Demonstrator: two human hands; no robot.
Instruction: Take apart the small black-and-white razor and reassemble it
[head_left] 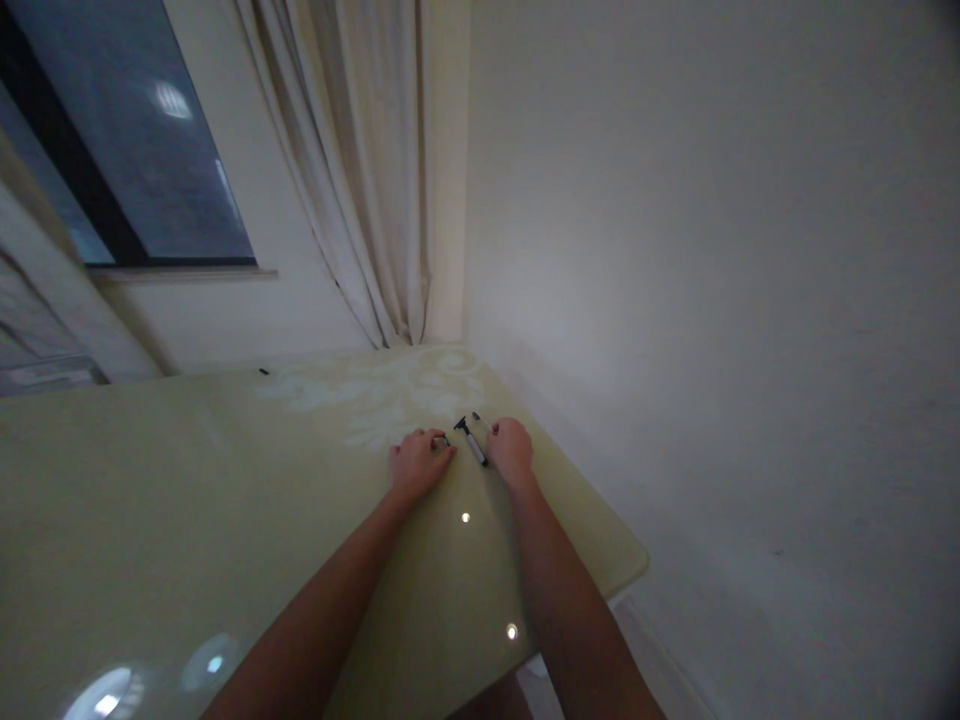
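Note:
My right hand (511, 450) is closed in a pinch on a slim pale pen-like stick (484, 422) with a dark tip, which points away and to the left. My left hand (421, 462) rests on the glossy table, thumb and fingers curled around a small dark piece (444, 440). That piece is mostly hidden, and its kind is too small to make out. Between both hands lies a tool with a black T-shaped head and a grey-white handle (474, 445), its dark end towards me. Neither hand appears to touch it.
The pale yellow table (225, 520) has a rounded right corner close to a plain wall (712, 300). A small black piece (264, 371) lies near its far edge. Behind are a curtain (367, 170) and a dark window (165, 130). Lamp reflections shine on the tabletop.

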